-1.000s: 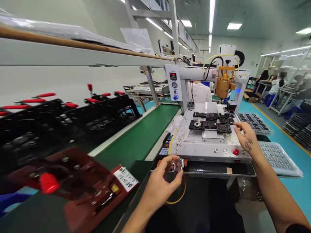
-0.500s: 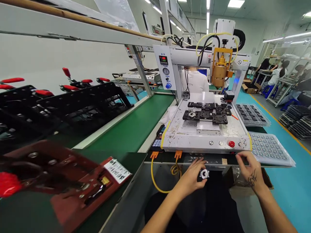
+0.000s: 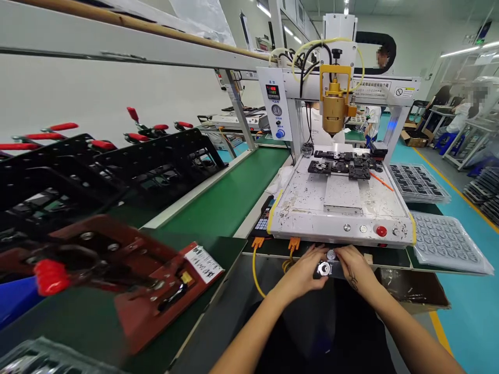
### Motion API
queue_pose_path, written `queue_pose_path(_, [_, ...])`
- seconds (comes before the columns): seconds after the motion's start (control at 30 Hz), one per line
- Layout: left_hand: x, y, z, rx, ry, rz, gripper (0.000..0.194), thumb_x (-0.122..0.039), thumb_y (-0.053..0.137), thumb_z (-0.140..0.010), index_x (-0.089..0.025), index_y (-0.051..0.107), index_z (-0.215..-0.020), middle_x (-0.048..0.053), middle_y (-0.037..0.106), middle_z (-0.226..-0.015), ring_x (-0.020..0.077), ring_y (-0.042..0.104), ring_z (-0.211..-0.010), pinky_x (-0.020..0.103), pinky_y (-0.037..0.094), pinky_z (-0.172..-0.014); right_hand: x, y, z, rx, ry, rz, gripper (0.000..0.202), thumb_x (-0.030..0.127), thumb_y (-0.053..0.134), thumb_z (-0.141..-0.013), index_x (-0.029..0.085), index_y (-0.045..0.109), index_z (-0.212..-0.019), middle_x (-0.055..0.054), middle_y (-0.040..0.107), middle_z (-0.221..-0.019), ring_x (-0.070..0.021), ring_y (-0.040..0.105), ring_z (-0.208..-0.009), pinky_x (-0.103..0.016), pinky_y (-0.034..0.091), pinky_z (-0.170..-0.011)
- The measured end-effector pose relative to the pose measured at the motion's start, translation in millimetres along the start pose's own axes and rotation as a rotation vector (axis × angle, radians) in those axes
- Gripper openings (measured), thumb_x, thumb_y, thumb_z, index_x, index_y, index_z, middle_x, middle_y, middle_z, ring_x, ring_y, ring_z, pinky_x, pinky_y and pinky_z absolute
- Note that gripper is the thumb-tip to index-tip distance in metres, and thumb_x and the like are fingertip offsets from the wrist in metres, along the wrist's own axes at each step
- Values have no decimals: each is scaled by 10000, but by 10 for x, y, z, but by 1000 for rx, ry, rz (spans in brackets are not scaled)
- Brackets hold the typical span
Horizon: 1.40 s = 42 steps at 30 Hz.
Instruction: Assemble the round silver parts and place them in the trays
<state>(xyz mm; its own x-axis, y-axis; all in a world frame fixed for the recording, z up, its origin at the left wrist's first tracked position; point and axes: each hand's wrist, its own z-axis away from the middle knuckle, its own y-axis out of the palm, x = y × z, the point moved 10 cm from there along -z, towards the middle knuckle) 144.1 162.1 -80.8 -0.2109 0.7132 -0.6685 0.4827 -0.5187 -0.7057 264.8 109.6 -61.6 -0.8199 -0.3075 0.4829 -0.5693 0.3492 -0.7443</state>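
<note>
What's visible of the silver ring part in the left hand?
The silver ring part is small, round and shiny, metallic-looking, with its round face toward the camera. The left hand holds it in front of the machine, thumb below it. Another round piece shows just above it in the picture; whether they touch is unclear. Finer detail is too small to tell.

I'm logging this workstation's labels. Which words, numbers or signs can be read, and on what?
"温控": on the control box, above the display.
"科技有限公司": on the machine beam; preceding characters unclear.
Crossed-out circle sign: on the beam's right end.
Too small or blurred: display digits, yellow label, handwriting on white card, hanging sign.
</note>
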Motion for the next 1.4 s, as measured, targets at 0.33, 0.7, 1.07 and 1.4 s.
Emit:
queue_pose_path(0.33, [20,108,122,65,-46,120,431,-122,760,-792,-239,615,-1181,115,579,-1606,299,435,-1576,551,233,-1363,26,191,66,51,-132,130,172,231,569,-1093,188,714,-1176,-100,666,-978,-250,646,-899,-376,588,-801])
queue_pose_path(0.7, [70,84,73,202,-126,212,388,-108,784,-741,-248,630,-1068,105,550,-1637,310,353,-1620,559,191,-1362,380,-438,271,-170,-234,119,185,188,553,-1092,212,734,-1062,-85,745,-922,-224,655,-830,-374,541,-746])
queue_pose_path(1.07, [36,112,108,88,-132,205,356,-125,772,-755,-244,618,-1053,136,551,-1631,324,382,-1605,576,200,-1354,-681,-2268,-532,-406,272,314,235,381,692,-944,169,789,-972,-117,693,-908,-320,670,-925,-463,531,-882])
queue_pose_path(1.4, [5,-79,108,-38,-176,314,362,-175,746,-796,-239,628,-1133,120,688,-1455,320,618,-1404,505,425,-1242,362,-114,-79,35,-48,-115,234,110,480,-1065,229,663,-1149,-75,715,-1032,-215,709,-971,-348,605,-876])
